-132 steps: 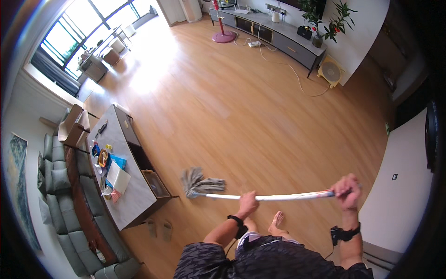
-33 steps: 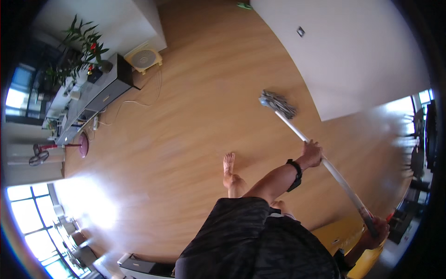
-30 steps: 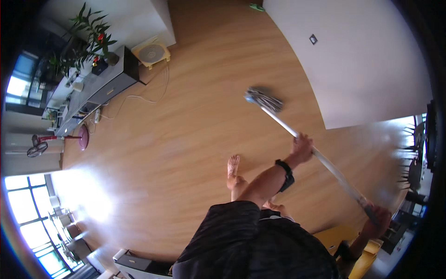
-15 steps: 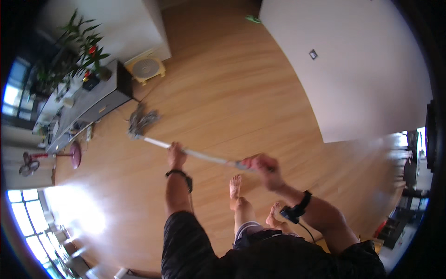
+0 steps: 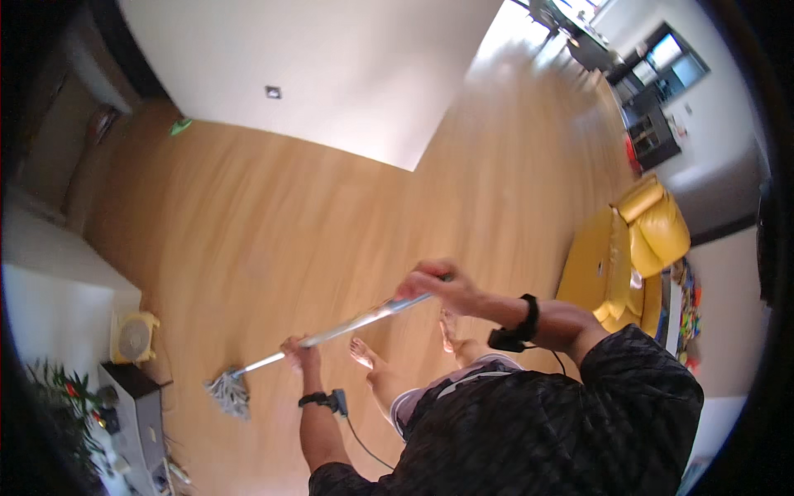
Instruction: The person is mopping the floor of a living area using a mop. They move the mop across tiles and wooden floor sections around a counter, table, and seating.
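A string mop (image 5: 351,325) slants across in front of me, its pale metal pole running from upper right to lower left. Its grey, stringy head (image 5: 228,394) rests on the wooden floor at the left. My left hand (image 5: 301,354) is wrapped round the pole's lower part, not far above the mop head. Near the pole's top end my right hand (image 5: 436,281) grips it, fingers closed. Both wrists carry black bands with small devices and cables. My bare feet stand on the floor just beyond my shorts, below the pole.
A white wall (image 5: 331,66) juts out ahead, its corner reaching the floor. To the right stands a yellow sofa (image 5: 608,256). At the left are a yellow box fan (image 5: 133,337), a low grey cabinet (image 5: 136,422) and a potted plant (image 5: 70,405). A small green object (image 5: 180,126) lies by the wall.
My view and body have turned to the right, bringing the sofa into sight. The mop has swung along, still held in both hands, its head now lower left.
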### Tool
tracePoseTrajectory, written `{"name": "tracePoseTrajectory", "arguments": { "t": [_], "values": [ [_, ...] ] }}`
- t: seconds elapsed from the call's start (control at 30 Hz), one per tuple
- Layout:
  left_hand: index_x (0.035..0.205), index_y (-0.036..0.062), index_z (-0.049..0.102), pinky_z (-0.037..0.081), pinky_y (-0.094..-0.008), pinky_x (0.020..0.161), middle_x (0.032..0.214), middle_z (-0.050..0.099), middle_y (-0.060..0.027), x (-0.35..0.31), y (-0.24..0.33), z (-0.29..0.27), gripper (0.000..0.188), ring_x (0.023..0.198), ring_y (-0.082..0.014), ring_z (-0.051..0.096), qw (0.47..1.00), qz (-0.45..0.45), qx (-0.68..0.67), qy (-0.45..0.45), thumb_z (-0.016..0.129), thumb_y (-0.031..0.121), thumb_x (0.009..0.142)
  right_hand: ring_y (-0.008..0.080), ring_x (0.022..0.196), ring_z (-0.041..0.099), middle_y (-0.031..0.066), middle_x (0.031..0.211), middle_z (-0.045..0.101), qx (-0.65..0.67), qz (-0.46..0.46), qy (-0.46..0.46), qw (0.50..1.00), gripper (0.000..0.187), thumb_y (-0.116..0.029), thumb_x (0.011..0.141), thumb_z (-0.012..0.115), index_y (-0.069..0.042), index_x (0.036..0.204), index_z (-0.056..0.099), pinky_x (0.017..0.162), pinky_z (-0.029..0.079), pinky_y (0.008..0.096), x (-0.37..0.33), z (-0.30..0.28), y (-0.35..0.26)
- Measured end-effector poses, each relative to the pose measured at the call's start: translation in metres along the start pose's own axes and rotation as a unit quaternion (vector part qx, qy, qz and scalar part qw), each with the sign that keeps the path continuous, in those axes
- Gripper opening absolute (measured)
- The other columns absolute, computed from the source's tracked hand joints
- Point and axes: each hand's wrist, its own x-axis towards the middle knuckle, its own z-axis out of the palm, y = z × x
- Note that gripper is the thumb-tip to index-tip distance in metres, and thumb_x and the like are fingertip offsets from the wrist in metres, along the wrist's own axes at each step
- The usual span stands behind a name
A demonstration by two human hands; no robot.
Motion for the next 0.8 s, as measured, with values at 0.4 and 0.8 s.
{"name": "tracePoseTrajectory", "arguments": {
  "t": [0.4, 0.8],
  "values": [
    [0.064, 0.0084, 0.062, 0.043, -0.0457, 0.07, 0.071, 0.056, -0.0148, 0.058, 0.362, 0.194, 0.015, 0.076, -0.0329, 0.053, 0.923, 0.307, -0.022, -0.232, 0.073, 0.018, 0.064, 0.0128, 0.082, 0.062, 0.0063, 0.082, 0.067, 0.075, -0.064, 0.421, 0.902, 0.021, -0.01, 0.094, 0.052, 0.002, 0.082, 0.064, 0.075, 0.051, 0.0281, -0.216, -0.198, 0.022],
    [0.076, 0.0085, 0.063, 0.046, -0.0462, 0.068, 0.078, 0.062, -0.0146, -0.161, 0.65, 0.186, 0.018, 0.079, -0.0361, 0.06, 0.655, 0.585, -0.189, -0.439, 0.068, 0.026, 0.076, 0.0194, 0.069, 0.063, 0.0091, 0.07, 0.061, -0.067, -0.211, 0.648, 0.729, 0.025, -0.013, 0.091, 0.05, 0.002, 0.071, 0.056, 0.064, 0.05, 0.0309, -0.421, -0.233, -0.099]
  ]
}}
